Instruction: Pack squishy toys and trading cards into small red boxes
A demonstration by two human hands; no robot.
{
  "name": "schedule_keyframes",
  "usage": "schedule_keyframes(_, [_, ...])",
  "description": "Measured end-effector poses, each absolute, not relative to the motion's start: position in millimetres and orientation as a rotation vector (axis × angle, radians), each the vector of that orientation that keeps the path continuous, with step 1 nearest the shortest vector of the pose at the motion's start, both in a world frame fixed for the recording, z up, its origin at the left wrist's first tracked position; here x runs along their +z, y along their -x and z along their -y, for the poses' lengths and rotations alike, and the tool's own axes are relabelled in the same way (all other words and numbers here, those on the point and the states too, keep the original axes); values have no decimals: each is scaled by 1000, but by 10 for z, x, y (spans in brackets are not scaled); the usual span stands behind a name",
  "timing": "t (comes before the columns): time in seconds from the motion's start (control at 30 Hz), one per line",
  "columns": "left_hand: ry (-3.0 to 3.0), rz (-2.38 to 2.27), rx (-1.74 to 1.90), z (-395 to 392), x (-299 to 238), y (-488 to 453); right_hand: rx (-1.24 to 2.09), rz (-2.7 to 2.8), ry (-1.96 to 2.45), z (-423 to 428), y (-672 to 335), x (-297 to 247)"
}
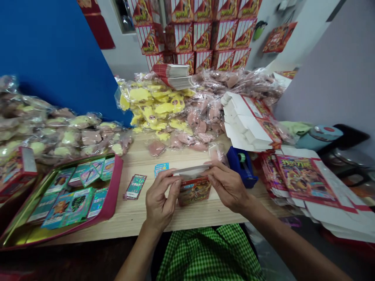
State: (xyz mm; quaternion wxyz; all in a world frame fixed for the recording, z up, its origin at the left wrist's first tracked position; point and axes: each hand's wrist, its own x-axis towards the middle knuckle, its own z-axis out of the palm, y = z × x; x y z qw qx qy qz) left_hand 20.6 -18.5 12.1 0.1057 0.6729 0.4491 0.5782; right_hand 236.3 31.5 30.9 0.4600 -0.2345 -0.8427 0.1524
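Note:
Between my two hands is a small red printed cardboard box (194, 191), its white top flap (191, 168) raised. My left hand (162, 199) grips the box's left upper edge with thumb and fingers. At the other end my right hand (227, 183) pinches the flap and upper edge. What lies inside the box is hidden from me. Left of my left hand, a small stack of teal cards (136, 187) lies on the wooden table (123, 218). Some blue cards (161, 169) lie just behind my left hand.
At left, a pink-rimmed tray (113, 195) with a gold inside holds several cards. Bagged yellow toys (158, 105) and pink toys (202, 117) pile up at the back. To the right are a blue tape dispenser (245, 171), white carton blanks (244, 121) and flat printed boxes (304, 179).

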Motion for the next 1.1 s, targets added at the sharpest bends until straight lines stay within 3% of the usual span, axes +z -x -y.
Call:
schedule_keyframes(0.13, [-1653,-1146,1715,178,175,-218,347,1962,704,-264,-2419,276])
schedule_keyframes(0.33, [-1941,-1001,1534,198,203,-68,333,2134,515,-271,-2480,312])
schedule_keyframes(0.63, [-1645,-1121,1560,290,211,-216,400,2206,672,-98,-2516,437])
schedule_keyframes(1.1, [-2600,-1038,1339,281,311,11,68,2420,451,-225,-2630,393])
